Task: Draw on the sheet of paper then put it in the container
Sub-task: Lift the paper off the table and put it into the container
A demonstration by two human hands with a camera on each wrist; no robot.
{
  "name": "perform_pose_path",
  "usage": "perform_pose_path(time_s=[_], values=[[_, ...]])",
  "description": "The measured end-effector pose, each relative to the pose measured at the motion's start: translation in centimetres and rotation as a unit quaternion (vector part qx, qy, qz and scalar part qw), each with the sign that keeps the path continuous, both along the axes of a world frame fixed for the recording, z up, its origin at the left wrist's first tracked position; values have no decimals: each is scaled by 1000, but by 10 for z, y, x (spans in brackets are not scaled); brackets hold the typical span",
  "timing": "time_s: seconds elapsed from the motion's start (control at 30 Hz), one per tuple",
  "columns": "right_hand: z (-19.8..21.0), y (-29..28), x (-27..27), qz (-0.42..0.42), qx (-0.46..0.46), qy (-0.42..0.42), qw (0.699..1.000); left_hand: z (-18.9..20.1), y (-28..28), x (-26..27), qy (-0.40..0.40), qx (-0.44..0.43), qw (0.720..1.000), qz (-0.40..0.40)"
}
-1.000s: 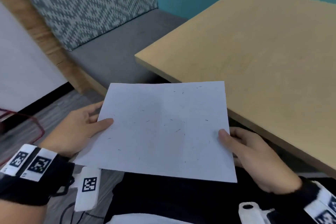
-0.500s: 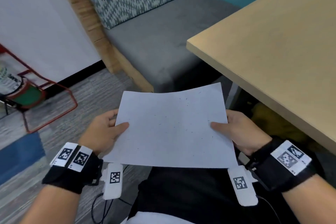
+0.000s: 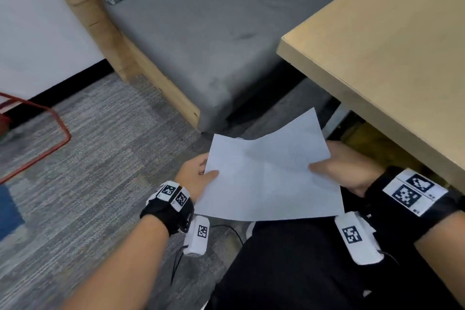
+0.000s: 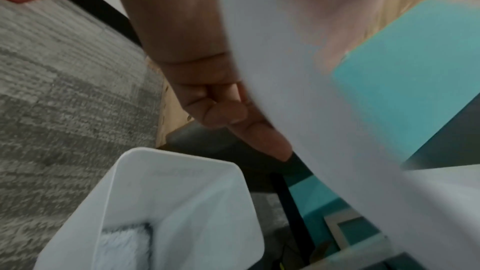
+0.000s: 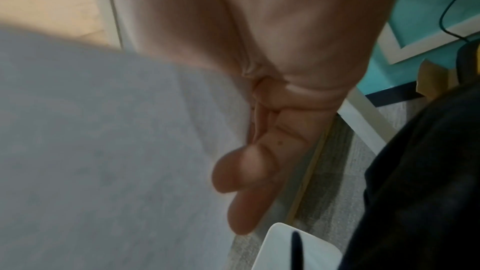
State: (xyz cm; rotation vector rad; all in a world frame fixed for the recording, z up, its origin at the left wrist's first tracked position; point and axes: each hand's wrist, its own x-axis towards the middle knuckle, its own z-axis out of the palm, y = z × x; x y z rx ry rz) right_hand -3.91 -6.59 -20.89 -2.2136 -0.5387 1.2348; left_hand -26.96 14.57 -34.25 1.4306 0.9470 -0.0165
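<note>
Wooden table [image 3: 377,40] beside held paper [image 3: 269,178]

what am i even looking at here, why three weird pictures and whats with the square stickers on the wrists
There is no machine here: a person wears three cameras. The big picture comes from a head camera looking down. The other two come from cameras strapped to each wrist, looking along the fingers, so they appear close and blurry. The black and white squares are printed markers on the wristbands.

The left hand and the right hand each pinch an edge of one sheet of paper, thumbs on top, holding it above the lap. Nothing shows on the visible part of the wooden table. The left wrist view shows a white container just below the paper, with something pale and fluffy inside.
</note>
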Motion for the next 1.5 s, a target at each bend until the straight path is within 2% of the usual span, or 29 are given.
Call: perform_pose_path(time_s=[0.37,0.43,0.53,0.63,0.7,0.8,0.9,1.0,1.1,1.17,1.23,1.37,1.43,1.5], values=[[-31,51,2,52,-88,-60,993,-104,-6,25,48,-86,994,-53],[-35,59,1,40,-90,-63,993,-131,-2,28,74,-85,990,-80],[-43,70,1,19,-99,-70,992,-144,2,32,139,-54,977,-151],[-50,80,4,15,-115,-76,990,-100,-1,41,182,-12,973,-145],[-53,86,6,6,-122,-65,990,-69,-4,46,169,53,970,-166],[-56,90,5,-13,-132,-50,990,-24,-17,54,32,92,981,-170],[-57,95,2,-9,-108,-38,993,11,-36,60,-92,97,965,-227],[-57,99,-2,-21,-84,-12,996,15,-52,59,-120,112,939,-304],[-60,98,1,-18,-80,11,997,-17,-50,45,-19,121,929,-350],[-59,97,1,-16,-81,13,997,-35,-39,32,58,125,931,-338],[-56,98,-2,-21,-79,8,997,-29,-32,28,31,148,939,-309],[-55,104,-12,-35,-52,33,997,30,-47,48,-128,174,925,-313],[-54,106,-12,-49,-47,59,996,34,-57,52,-135,130,923,-335],[-53,105,-11,-61,-54,60,995,15,-56,42,-79,117,918,-372]])
